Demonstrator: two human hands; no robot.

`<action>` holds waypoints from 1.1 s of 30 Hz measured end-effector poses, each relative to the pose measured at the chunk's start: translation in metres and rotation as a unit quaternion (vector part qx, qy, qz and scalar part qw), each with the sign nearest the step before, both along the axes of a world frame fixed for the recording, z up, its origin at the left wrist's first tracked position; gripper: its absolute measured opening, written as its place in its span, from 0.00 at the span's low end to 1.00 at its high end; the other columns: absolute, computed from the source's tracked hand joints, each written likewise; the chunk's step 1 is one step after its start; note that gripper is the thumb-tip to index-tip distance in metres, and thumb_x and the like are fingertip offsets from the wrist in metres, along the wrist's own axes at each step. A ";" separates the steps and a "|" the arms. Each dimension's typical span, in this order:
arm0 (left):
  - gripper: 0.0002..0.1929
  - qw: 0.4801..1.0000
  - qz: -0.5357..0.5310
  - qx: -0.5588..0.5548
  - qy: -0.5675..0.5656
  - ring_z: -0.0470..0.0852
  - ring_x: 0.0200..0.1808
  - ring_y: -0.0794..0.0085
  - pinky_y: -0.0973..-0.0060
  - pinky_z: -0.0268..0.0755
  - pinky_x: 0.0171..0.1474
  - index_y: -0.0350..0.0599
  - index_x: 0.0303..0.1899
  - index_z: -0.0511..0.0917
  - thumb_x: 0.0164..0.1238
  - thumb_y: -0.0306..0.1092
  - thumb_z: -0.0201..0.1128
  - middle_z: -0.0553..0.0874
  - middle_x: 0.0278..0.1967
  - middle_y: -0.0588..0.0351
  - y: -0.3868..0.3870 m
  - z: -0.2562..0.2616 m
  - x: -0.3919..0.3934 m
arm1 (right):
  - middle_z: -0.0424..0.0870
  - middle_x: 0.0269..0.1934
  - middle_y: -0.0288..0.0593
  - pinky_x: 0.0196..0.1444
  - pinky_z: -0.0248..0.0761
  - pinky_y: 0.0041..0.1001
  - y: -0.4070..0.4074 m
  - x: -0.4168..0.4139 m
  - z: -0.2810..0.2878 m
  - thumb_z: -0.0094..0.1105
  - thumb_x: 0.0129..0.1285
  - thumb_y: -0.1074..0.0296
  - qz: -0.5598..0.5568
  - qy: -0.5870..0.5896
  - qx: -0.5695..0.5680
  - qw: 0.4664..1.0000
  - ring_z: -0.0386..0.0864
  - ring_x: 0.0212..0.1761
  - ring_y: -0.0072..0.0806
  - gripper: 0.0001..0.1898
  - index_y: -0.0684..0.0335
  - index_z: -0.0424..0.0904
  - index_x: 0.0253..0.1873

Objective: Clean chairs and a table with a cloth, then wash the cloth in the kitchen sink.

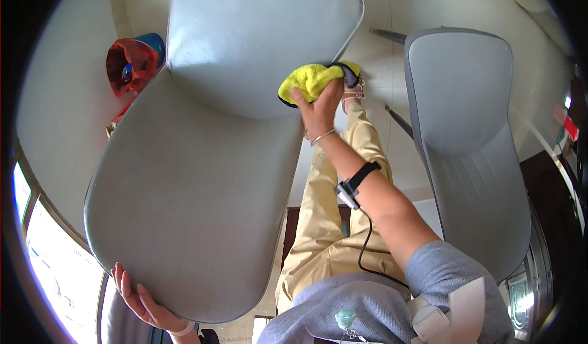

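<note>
A large grey padded chair stands before me, its backrest (193,206) near and its seat (257,36) farther up the view. My right hand (324,105) presses a yellow microfibre cloth (310,80) with a dark border against the seat's edge, close to where it meets the backrest. A grey underside shows at the cloth's folded right end. Down at the lower left, my left hand (142,302) holds the rim of the backrest, with its fingers spread along the edge.
A second grey chair (461,91) stands to the right, its dark legs pointing left. Behind the first chair's left side is a blue bin (154,45) with a red bag (133,63) in it. A black cable (365,247) runs from my right forearm's strapped device (351,190).
</note>
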State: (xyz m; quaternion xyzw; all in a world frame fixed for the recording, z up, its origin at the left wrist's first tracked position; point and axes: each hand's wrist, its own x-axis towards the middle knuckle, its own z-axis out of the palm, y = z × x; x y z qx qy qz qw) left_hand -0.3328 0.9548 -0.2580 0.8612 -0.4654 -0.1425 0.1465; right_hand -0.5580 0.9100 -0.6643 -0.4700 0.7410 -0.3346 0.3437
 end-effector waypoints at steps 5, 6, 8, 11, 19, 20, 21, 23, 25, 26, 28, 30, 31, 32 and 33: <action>0.17 0.993 0.030 -0.078 0.081 0.59 0.65 0.64 0.62 0.51 0.67 0.44 0.54 0.68 0.66 0.33 0.41 0.63 0.62 0.52 -0.006 -0.014 -0.013 | 0.55 0.62 0.65 0.66 0.48 0.42 -0.136 -0.074 -0.022 0.63 0.50 0.48 -0.009 0.226 -0.065 0.972 0.53 0.65 0.55 0.45 0.75 0.52 0.63; 0.17 0.991 0.027 -0.095 0.094 0.59 0.65 0.64 0.62 0.52 0.66 0.45 0.54 0.68 0.66 0.34 0.41 0.62 0.63 0.52 -0.006 -0.016 -0.015 | 0.60 0.61 0.60 0.66 0.49 0.41 -0.166 -0.085 -0.017 0.63 0.51 0.48 0.022 0.279 -0.079 0.957 0.55 0.65 0.50 0.41 0.74 0.56 0.61; 0.17 0.988 0.026 -0.114 0.097 0.60 0.65 0.64 0.63 0.53 0.66 0.45 0.55 0.68 0.66 0.34 0.41 0.61 0.63 0.51 -0.002 -0.011 -0.010 | 0.77 0.46 0.56 0.51 0.66 0.36 -0.228 -0.101 -0.015 0.58 0.53 0.44 0.129 0.254 -0.083 0.955 0.72 0.51 0.47 0.31 0.67 0.70 0.51; 0.17 0.991 0.020 -0.096 0.095 0.59 0.65 0.63 0.62 0.53 0.66 0.46 0.56 0.68 0.66 0.32 0.42 0.58 0.65 0.51 0.015 -0.012 0.008 | 0.82 0.34 0.44 0.44 0.69 0.28 -0.280 -0.103 -0.007 0.57 0.51 0.35 0.283 0.004 0.192 0.940 0.78 0.36 0.32 0.34 0.67 0.78 0.43; 0.33 0.986 0.138 0.035 -0.088 0.50 0.69 0.60 0.65 0.42 0.68 0.45 0.67 0.50 0.62 0.30 0.54 0.52 0.67 0.48 0.182 -0.044 0.091 | 0.82 0.37 0.44 0.46 0.71 0.33 -0.151 -0.035 0.088 0.64 0.51 0.53 0.332 -0.015 0.023 0.943 0.79 0.39 0.39 0.22 0.60 0.77 0.48; 0.36 0.971 0.233 0.029 -0.053 0.48 0.69 0.60 0.66 0.41 0.69 0.45 0.68 0.46 0.61 0.30 0.56 0.50 0.67 0.47 0.210 -0.056 0.107 | 0.78 0.44 0.45 0.51 0.67 0.34 -0.133 -0.031 0.095 0.63 0.51 0.57 0.359 0.044 -0.051 0.931 0.76 0.46 0.40 0.25 0.61 0.72 0.53; 0.38 0.964 0.249 0.024 -0.091 0.60 0.63 0.60 0.69 0.54 0.65 0.41 0.67 0.45 0.61 0.36 0.59 0.58 0.64 0.45 0.236 -0.068 0.125 | 0.75 0.51 0.47 0.57 0.62 0.36 -0.115 -0.027 0.098 0.63 0.51 0.62 0.383 0.101 -0.124 0.910 0.72 0.53 0.41 0.28 0.61 0.68 0.58; 0.35 0.865 0.499 -0.047 0.019 0.74 0.50 0.62 0.70 0.69 0.52 0.35 0.63 0.53 0.62 0.44 0.59 0.70 0.55 0.46 0.260 -0.091 0.157 | 0.64 0.61 0.48 0.63 0.52 0.39 -0.092 -0.026 0.115 0.59 0.50 0.68 0.453 0.108 -0.103 0.879 0.61 0.62 0.43 0.34 0.62 0.58 0.65; 0.32 0.847 0.527 -0.047 0.052 0.75 0.45 0.64 0.71 0.70 0.47 0.34 0.60 0.59 0.63 0.47 0.58 0.74 0.50 0.47 0.276 -0.104 0.172 | 0.61 0.64 0.49 0.65 0.51 0.39 -0.076 -0.028 0.129 0.54 0.51 0.75 0.499 0.117 -0.119 0.851 0.59 0.65 0.44 0.34 0.63 0.57 0.65; 0.30 0.831 0.549 -0.043 0.080 0.77 0.40 0.66 0.71 0.72 0.43 0.33 0.56 0.65 0.63 0.51 0.57 0.78 0.46 0.47 0.285 -0.108 0.174 | 0.59 0.65 0.49 0.66 0.49 0.39 -0.069 -0.029 0.139 0.55 0.51 0.75 0.519 0.110 -0.105 0.841 0.57 0.66 0.44 0.34 0.63 0.56 0.66; 0.29 0.840 0.543 -0.006 0.010 0.78 0.39 0.67 0.72 0.72 0.42 0.32 0.51 0.68 0.63 0.53 0.56 0.79 0.42 0.48 0.287 -0.118 0.174 | 0.58 0.65 0.49 0.66 0.48 0.39 -0.062 -0.022 0.151 0.55 0.50 0.75 0.546 0.106 -0.099 0.825 0.56 0.67 0.44 0.35 0.63 0.56 0.66; 0.28 0.841 0.536 0.035 -0.060 0.78 0.38 0.68 0.73 0.72 0.42 0.31 0.46 0.72 0.63 0.54 0.56 0.81 0.39 0.48 0.293 -0.122 0.176 | 0.56 0.66 0.49 0.67 0.47 0.39 -0.062 -0.006 0.160 0.56 0.50 0.76 0.587 0.110 -0.059 0.800 0.55 0.68 0.44 0.37 0.62 0.52 0.67; 0.28 0.845 0.529 0.038 -0.069 0.78 0.38 0.67 0.73 0.71 0.43 0.31 0.46 0.72 0.63 0.55 0.56 0.81 0.38 0.47 0.299 -0.122 0.177 | 0.56 0.66 0.49 0.67 0.47 0.39 -0.069 0.009 0.164 0.56 0.50 0.76 0.596 0.111 -0.063 0.793 0.55 0.68 0.44 0.37 0.62 0.52 0.67; 0.29 0.848 0.522 0.042 -0.079 0.78 0.38 0.66 0.73 0.71 0.44 0.31 0.46 0.72 0.62 0.55 0.56 0.81 0.38 0.46 0.305 -0.122 0.179 | 0.55 0.67 0.50 0.68 0.47 0.39 -0.079 0.030 0.165 0.56 0.50 0.75 0.614 0.090 -0.067 0.781 0.54 0.68 0.45 0.38 0.62 0.51 0.68; 0.29 0.842 0.532 0.039 -0.075 0.78 0.38 0.66 0.73 0.71 0.44 0.31 0.46 0.72 0.62 0.55 0.56 0.81 0.38 0.46 0.307 -0.126 0.180 | 0.54 0.67 0.50 0.68 0.47 0.39 -0.091 0.053 0.166 0.57 0.50 0.74 0.631 0.074 -0.070 0.769 0.53 0.68 0.45 0.39 0.62 0.50 0.68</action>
